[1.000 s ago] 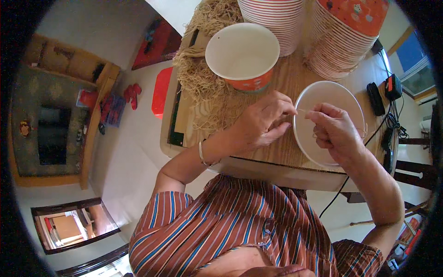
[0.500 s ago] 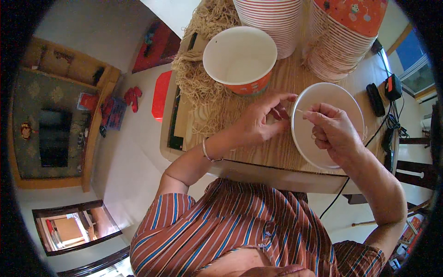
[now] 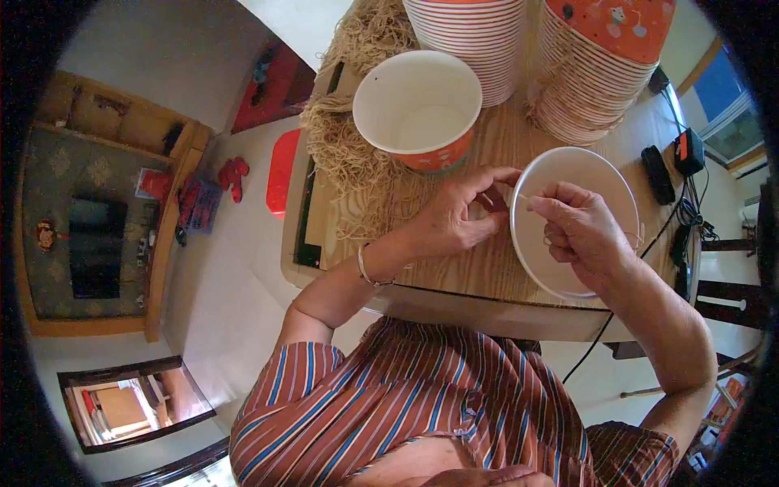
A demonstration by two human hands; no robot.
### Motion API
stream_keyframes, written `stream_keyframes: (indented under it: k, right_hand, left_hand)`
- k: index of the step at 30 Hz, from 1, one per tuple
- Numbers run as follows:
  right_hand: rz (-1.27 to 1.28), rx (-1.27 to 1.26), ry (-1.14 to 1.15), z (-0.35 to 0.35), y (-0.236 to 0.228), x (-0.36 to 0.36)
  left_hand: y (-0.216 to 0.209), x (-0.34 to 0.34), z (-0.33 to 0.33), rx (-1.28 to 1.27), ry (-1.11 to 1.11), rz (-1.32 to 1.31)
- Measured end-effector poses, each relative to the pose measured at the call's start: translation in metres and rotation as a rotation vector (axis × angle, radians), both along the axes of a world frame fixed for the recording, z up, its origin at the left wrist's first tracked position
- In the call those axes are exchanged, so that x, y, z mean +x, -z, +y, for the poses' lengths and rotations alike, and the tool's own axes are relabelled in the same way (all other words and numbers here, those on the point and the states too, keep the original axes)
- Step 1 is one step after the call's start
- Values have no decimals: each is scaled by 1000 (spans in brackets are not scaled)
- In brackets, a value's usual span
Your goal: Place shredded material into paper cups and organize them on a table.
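A white paper bucket (image 3: 600,174) is tipped toward me at the table's right, its wide mouth facing up at me. My left hand (image 3: 458,213) is at the bucket's left side, forefinger and thumb curved against the rim. Inside the mouth, my right hand (image 3: 580,223) is closed, its thumb and forefinger pinching a thin tan string (image 3: 523,197) near the left rim. A loop of string (image 3: 639,235) shows at the opposite rim. Beyond my left hand stands another paper bucket (image 3: 418,105), upright, white inside and orange-red outside.
Loose tan strings (image 3: 349,146) lie heaped along the table's left side. Two stacks of nested buckets, one middle (image 3: 479,40) and one right (image 3: 592,81), stand at the back, with strings draped on the right one. A black adapter (image 3: 690,152) and cables lie at the right edge.
My right hand has shifted very slightly left with the string. Otherwise both hands and the tipped bucket keep nearly the same place.
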State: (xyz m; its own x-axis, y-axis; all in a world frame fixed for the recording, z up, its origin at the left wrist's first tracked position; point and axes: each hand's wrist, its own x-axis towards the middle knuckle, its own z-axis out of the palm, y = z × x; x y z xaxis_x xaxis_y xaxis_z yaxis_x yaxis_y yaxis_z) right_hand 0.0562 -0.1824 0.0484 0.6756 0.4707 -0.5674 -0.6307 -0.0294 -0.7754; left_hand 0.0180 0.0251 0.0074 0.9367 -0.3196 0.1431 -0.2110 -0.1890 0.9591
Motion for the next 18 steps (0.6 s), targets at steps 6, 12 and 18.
stream_keyframes:
  k: [6, 12, 18]
  right_hand:
    - [-12, -6, -12, 0, -1, 1]
    - [-18, -17, -31, 1, 0, 2]
    - [-61, -42, -61, 5, -5, 2]
  left_hand:
    - [2, 0, -1, -12, 1, -30]
    - [-4, -2, -1, 26, -7, -26]
    - [2, -4, 2, 124, -49, -101]
